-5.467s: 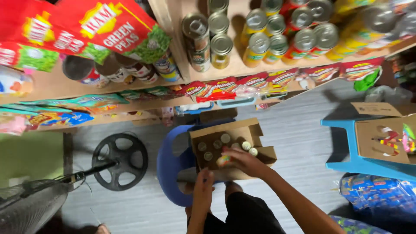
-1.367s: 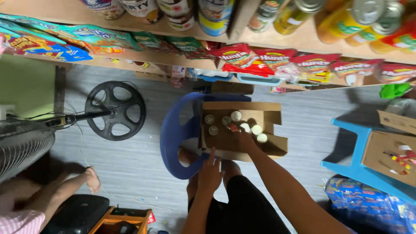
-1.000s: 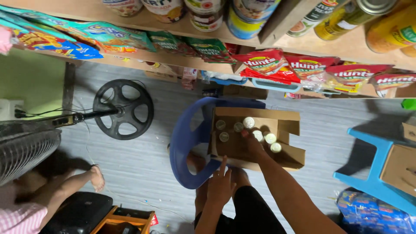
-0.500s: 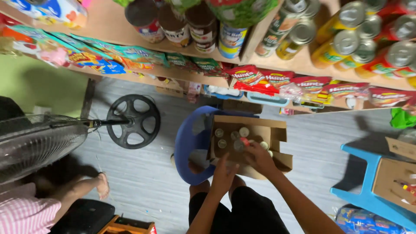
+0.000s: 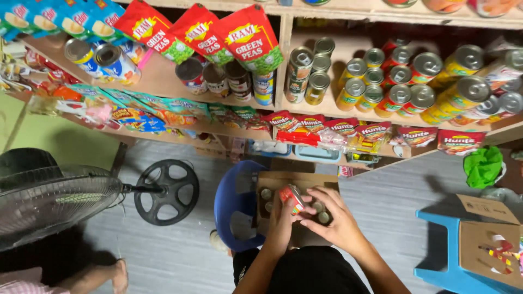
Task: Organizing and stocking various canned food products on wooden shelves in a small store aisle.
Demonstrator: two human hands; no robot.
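My left hand and my right hand meet over an open cardboard box that rests on a blue plastic stool. Between them they hold a small red can, lifted just above the box. Several more cans with round metal lids stand inside the box, partly hidden by my hands. My dark trousers fill the bottom of the view.
Wooden shelves ahead carry rows of cans and hanging red and blue packets. A standing fan with a round black base is at left. Another person's foot shows bottom left. A second blue stool with a box stands at right.
My view has tilted up toward the shelves. Both hands have closed together on a red can and raised it out of the box.
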